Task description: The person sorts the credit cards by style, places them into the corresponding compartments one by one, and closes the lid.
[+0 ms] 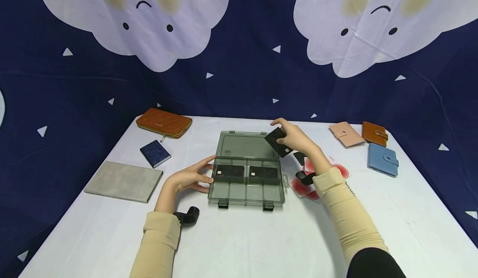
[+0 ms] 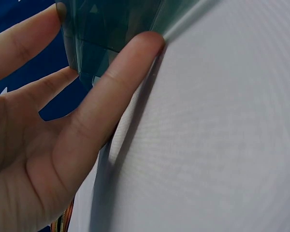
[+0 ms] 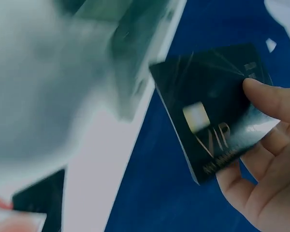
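A translucent grey-green plastic compartment box (image 1: pixel 254 195) lies with its lid folded back. Two black cards, a left one (image 1: pixel 231 171) and a right one (image 1: pixel 263 172), sit in separate compartments of its upper row. My left hand (image 1: pixel 188 177) touches the box's left side with spread fingers; the left wrist view has the thumb (image 2: pixel 111 92) on its edge. Between thumb and fingers, my right hand (image 1: pixel 296 137) pinches a black card (image 3: pixel 208 106) over the lid's right side. A gold chip and the letters VIP show on this card in the right wrist view.
Red-and-white cards (image 1: pixel 298 188) and another black card (image 1: pixel 300 158) lie right of the box. Pink (image 1: pixel 346 135), brown (image 1: pixel 373 134) and blue (image 1: pixel 382 160) card holders are farther right. A brown zip wallet (image 1: pixel 164 122), navy booklet (image 1: pixel 154 153) and grey pouch (image 1: pixel 123 181) lie left.
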The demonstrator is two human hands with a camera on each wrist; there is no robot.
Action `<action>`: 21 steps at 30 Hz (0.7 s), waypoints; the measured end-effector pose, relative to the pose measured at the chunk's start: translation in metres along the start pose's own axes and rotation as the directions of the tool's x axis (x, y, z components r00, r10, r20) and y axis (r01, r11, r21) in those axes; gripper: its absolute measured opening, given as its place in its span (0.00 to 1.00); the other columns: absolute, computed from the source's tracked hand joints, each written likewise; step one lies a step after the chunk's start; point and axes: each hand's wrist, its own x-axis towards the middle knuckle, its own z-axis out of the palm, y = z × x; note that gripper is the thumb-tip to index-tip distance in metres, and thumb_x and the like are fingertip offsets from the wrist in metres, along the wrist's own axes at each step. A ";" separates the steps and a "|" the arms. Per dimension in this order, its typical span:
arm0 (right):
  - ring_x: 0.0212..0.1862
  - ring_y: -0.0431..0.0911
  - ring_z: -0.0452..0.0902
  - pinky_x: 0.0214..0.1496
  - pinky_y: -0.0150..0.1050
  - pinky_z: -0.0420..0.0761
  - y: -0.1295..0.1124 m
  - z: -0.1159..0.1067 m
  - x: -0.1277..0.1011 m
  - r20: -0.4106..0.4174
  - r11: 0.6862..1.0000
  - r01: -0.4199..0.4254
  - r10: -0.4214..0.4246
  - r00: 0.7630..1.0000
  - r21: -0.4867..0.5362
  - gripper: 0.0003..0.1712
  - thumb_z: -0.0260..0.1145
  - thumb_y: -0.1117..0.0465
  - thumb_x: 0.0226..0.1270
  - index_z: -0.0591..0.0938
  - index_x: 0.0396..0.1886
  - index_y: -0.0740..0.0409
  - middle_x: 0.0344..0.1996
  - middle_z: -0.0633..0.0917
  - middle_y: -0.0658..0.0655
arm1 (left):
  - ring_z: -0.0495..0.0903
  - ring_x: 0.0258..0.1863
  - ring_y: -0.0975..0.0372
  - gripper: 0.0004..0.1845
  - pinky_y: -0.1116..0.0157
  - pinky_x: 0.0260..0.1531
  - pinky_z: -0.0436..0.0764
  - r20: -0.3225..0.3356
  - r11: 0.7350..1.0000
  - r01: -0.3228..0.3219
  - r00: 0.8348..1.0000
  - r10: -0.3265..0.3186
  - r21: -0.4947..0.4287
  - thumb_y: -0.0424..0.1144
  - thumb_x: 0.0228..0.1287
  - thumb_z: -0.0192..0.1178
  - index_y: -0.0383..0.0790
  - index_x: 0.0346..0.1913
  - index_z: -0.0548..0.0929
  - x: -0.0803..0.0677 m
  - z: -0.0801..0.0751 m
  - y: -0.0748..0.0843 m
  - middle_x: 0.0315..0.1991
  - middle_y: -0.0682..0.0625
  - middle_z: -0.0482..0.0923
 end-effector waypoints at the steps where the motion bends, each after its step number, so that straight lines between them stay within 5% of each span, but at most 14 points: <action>1: 0.33 0.50 0.72 0.33 0.39 0.73 -0.005 0.001 0.000 0.007 1.000 0.016 -0.016 1.000 0.007 0.33 0.63 0.75 0.54 0.67 0.60 0.57 0.37 0.78 0.63 | 0.74 0.43 0.56 0.47 0.53 0.40 0.82 0.002 1.000 0.000 1.000 0.000 0.000 0.26 0.58 0.57 0.52 0.74 0.43 0.000 0.000 0.000 0.68 0.37 0.42; 6: 0.39 0.53 0.72 0.35 0.42 0.72 -0.028 0.009 0.002 0.043 0.996 0.088 -0.090 0.995 0.034 0.36 0.63 0.75 0.53 0.68 0.63 0.54 0.43 0.77 0.63 | 0.74 0.43 0.56 0.46 0.54 0.41 0.82 0.006 1.000 0.000 1.000 0.000 -0.001 0.26 0.59 0.57 0.52 0.74 0.43 0.000 0.000 0.001 0.68 0.37 0.42; 10: 0.46 0.53 0.69 0.40 0.44 0.72 -0.041 0.018 0.002 0.066 0.992 0.106 -0.110 0.992 0.070 0.29 0.63 0.73 0.55 0.74 0.58 0.53 0.50 0.76 0.62 | 0.73 0.44 0.55 0.46 0.54 0.41 0.82 0.004 1.000 0.002 1.000 -0.002 0.001 0.26 0.59 0.57 0.52 0.74 0.43 -0.001 0.000 0.001 0.68 0.37 0.42; 17: 0.34 0.48 0.71 0.33 0.38 0.73 -0.057 0.036 0.003 0.097 0.978 0.038 -0.059 0.994 0.205 0.09 0.61 0.66 0.63 0.78 0.43 0.58 0.32 0.79 0.56 | 0.74 0.44 0.55 0.46 0.53 0.40 0.82 -0.004 1.000 0.008 1.000 -0.008 0.000 0.26 0.58 0.57 0.51 0.74 0.43 -0.001 0.001 0.002 0.69 0.37 0.41; 21: 0.31 0.47 0.73 0.33 0.37 0.75 -0.062 0.045 0.005 0.144 0.977 -0.025 -0.006 0.989 0.212 0.06 0.61 0.67 0.63 0.77 0.40 0.60 0.31 0.81 0.57 | 0.74 0.44 0.55 0.46 0.53 0.41 0.82 -0.006 1.000 0.011 1.000 -0.011 0.002 0.26 0.59 0.57 0.52 0.74 0.43 -0.001 0.001 0.002 0.69 0.37 0.41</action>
